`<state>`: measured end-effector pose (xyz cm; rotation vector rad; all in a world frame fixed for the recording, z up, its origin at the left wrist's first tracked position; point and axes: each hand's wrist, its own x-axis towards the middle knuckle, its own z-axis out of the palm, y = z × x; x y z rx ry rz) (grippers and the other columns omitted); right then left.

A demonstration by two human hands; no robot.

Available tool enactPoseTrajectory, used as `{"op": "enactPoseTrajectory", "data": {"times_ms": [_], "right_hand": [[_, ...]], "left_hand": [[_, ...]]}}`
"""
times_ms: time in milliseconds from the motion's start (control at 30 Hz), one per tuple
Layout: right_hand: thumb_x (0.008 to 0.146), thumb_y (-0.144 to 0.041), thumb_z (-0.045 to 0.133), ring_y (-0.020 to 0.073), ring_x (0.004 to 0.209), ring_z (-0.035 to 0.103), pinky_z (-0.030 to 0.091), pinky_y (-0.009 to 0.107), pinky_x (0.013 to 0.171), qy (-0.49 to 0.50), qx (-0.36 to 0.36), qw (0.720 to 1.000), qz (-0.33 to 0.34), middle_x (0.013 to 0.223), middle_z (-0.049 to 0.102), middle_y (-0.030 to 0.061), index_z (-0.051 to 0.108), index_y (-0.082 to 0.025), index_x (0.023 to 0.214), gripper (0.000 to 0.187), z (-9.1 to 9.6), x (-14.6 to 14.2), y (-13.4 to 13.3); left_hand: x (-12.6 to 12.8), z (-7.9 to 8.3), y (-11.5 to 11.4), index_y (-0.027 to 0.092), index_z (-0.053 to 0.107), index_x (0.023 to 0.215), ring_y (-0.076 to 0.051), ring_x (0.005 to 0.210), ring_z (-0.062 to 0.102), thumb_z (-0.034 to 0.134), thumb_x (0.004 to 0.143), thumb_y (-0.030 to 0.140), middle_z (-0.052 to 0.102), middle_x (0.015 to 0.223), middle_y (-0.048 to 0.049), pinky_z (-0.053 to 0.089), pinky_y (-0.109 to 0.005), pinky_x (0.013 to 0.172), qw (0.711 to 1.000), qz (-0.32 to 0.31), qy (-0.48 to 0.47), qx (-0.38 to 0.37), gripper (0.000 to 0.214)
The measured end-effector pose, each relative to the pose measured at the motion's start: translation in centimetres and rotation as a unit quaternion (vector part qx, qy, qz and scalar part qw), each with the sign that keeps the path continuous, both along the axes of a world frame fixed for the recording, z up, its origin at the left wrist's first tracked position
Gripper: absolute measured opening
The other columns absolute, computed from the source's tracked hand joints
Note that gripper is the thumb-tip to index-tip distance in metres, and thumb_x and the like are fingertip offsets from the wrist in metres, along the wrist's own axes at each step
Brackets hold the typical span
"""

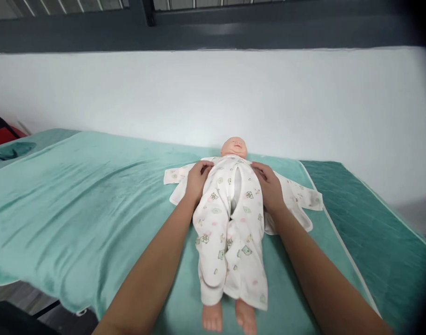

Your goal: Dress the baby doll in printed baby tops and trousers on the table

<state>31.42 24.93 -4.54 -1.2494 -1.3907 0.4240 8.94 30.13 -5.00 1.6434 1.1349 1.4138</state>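
A baby doll [233,148] lies on its back, its head toward the wall and bare feet toward me. White printed baby pants [214,223] cover its legs and reach up to the chest, with a slit down the middle showing something pale grey beneath. A matching baby shirt [296,204] lies spread under the doll, sleeves out to both sides. My left hand [198,180] is closed at the left upper edge of the pants. On the opposite side, my right hand [269,186] has its fingers bent at the pants' upper edge. Both fingertips are partly hidden.
A light green sheet [94,186] with wrinkles covers the bed. At right a darker green cover [366,223] shows. A white wall [199,97] stands behind, below a dark metal beam [268,28]. Something red and black [3,132] is at far left.
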Motion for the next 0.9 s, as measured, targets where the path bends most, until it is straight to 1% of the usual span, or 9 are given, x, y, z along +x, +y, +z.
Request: {"op": "enactPoseTrajectory", "data": {"times_ms": [100, 200, 300, 367, 467, 600, 700, 767, 900], "right_hand": [[0.092, -0.028, 0.049, 0.0219, 0.128, 0.049, 0.038, 0.043, 0.109, -0.017, 0.057, 0.998, -0.032, 0.133, 0.056, 0.0083, 0.064, -0.024, 0.112, 0.025, 0.3, -1.7, -5.5], [0.09, -0.025, 0.055, 0.022, 0.127, 0.049, 0.038, 0.045, 0.109, -0.052, 0.087, 0.995, -0.022, 0.13, 0.057, 0.0074, 0.061, -0.026, 0.113, 0.024, 0.4, -4.1, -12.1], [0.088, -0.026, 0.057, 0.0243, 0.133, 0.044, 0.037, 0.049, 0.109, -0.124, -0.005, 0.991, 0.05, 0.138, 0.051, 0.0061, 0.06, -0.028, 0.107, 0.02, 0.4, -5.9, -17.7], [0.084, -0.027, 0.06, 0.0265, 0.136, 0.039, 0.036, 0.052, 0.11, -0.179, -0.08, 0.978, 0.072, 0.143, 0.047, 0.0052, 0.061, -0.029, 0.105, 0.02, 0.8, -6.4, -20.1], [0.079, -0.024, 0.062, 0.0283, 0.138, 0.037, 0.031, 0.056, 0.111, -0.259, -0.126, 0.955, 0.064, 0.145, 0.046, 0.0041, 0.062, -0.028, 0.1, 0.022, 1.5, -7.1, -22.0], [0.081, -0.022, 0.06, 0.0327, 0.143, 0.028, 0.018, 0.065, 0.112, -0.389, -0.111, 0.914, 0.018, 0.149, 0.044, 0.0043, 0.062, -0.024, 0.09, 0.01, 1.3, -9.1, -23.1], [0.083, -0.016, 0.058, 0.035, 0.145, 0.025, 0.015, 0.065, 0.113, -0.446, -0.087, 0.891, -0.022, 0.15, 0.044, 0.0074, 0.064, -0.022, 0.093, 0.013, 0.5, -10.8, -23.4], [0.083, -0.012, 0.057, 0.0351, 0.144, 0.027, 0.015, 0.063, 0.114, -0.458, -0.071, 0.885, -0.039, 0.145, 0.049, 0.0083, 0.065, -0.021, 0.093, 0.015, 0.3, -11.3, -23.2], [0.085, -0.01, 0.054, 0.0309, 0.136, 0.04, 0.022, 0.057, 0.113, -0.447, -0.042, 0.893, -0.03, 0.133, 0.059, 0.0057, 0.065, -0.022, 0.089, 0.017, 1.8, -10.6, -22.9]], "left_hand": [[-1.5, -1.0, -4.2, 0.019, 0.063, 0.102, -0.018, 0.099, 0.063, 0.052, 0.088, 0.027, 0.07, 0.105, -0.0068, 0.047, -0.033, 0.093, 0.998, 0.05, 0.032, -0.006, 0.019], [-2.9, -1.9, -8.1, 0.02, 0.062, 0.105, -0.019, 0.097, 0.063, 0.05, 0.089, 0.024, 0.069, 0.106, -0.0069, 0.048, -0.034, 0.091, 0.992, 0.065, 0.105, -0.013, 0.02], [-3.8, -2.3, -11.2, 0.02, 0.061, 0.109, -0.02, 0.1, 0.062, 0.047, 0.091, 0.022, 0.068, 0.11, -0.0073, 0.048, -0.034, 0.09, 0.982, 0.064, 0.179, 0.003, 0.023], [-4.2, -2.3, -12.7, 0.02, 0.059, 0.115, -0.02, 0.104, 0.061, 0.044, 0.092, 0.021, 0.067, 0.115, -0.0079, 0.047, -0.034, 0.091, 0.972, 0.057, 0.227, 0.022, 0.027], [-4.2, -1.8, -14.1, 0.02, 0.056, 0.119, -0.023, 0.106, 0.059, 0.047, 0.089, 0.018, 0.065, 0.117, -0.0093, 0.045, -0.034, 0.09, 0.94, 0.048, 0.335, 0.046, 0.031], [-4.0, -1.0, -14.7, 0.02, 0.055, 0.11, -0.024, 0.104, 0.057, 0.054, 0.083, 0.017, 0.064, 0.112, -0.0085, 0.041, -0.034, 0.089, 0.887, 0.053, 0.454, 0.06, 0.027], [-4.0, -0.9, -14.7, 0.019, 0.054, 0.104, -0.025, 0.102, 0.056, 0.053, 0.084, 0.017, 0.063, 0.11, -0.0089, 0.039, -0.034, 0.087, 0.877, 0.061, 0.474, 0.061, 0.02], [-4.0, -1.0, -14.7, 0.019, 0.053, 0.103, -0.025, 0.102, 0.055, 0.051, 0.086, 0.018, 0.063, 0.11, -0.0093, 0.038, -0.034, 0.086, 0.874, 0.063, 0.477, 0.061, 0.017], [-4.0, -1.2, -14.6, 0.019, 0.053, 0.104, -0.024, 0.104, 0.054, 0.048, 0.089, 0.017, 0.061, 0.112, -0.0096, 0.037, -0.035, 0.087, 0.869, 0.063, 0.488, 0.061, 0.016]]}}
